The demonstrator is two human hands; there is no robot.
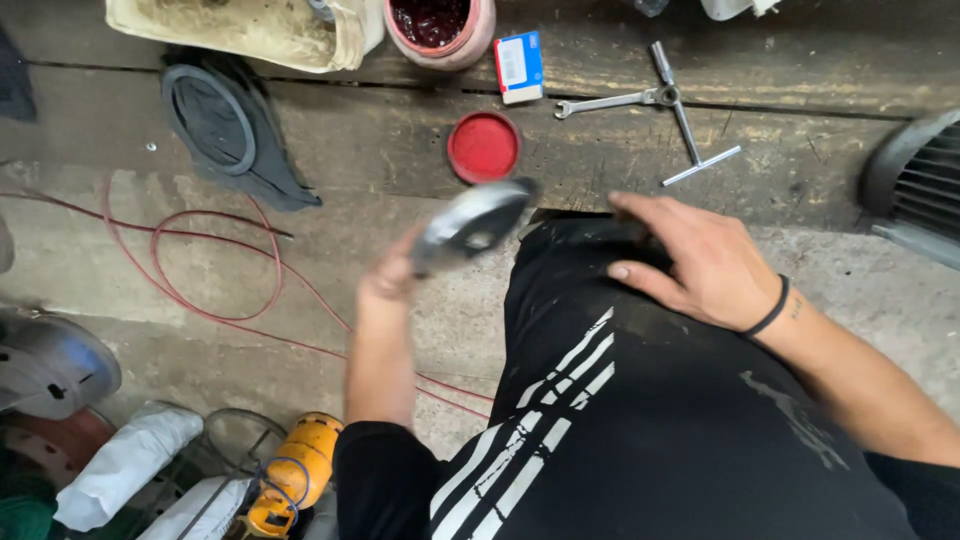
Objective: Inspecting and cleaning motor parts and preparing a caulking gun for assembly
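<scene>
Grey metal, blurred, is showing in the head view: the left hand (392, 275) is gripping a round metal part (472, 222) and lifting it above the concrete floor (120, 240). The right hand (700, 262) is resting open and empty on the black trouser knee (600, 330). How far the work has come I cannot tell. A red lid (484, 147), spanner (605, 103) and T-handle wrench (685, 118) are lying on the wooden planks (380, 120) just ahead; red wire (215, 270) is looping at left.
</scene>
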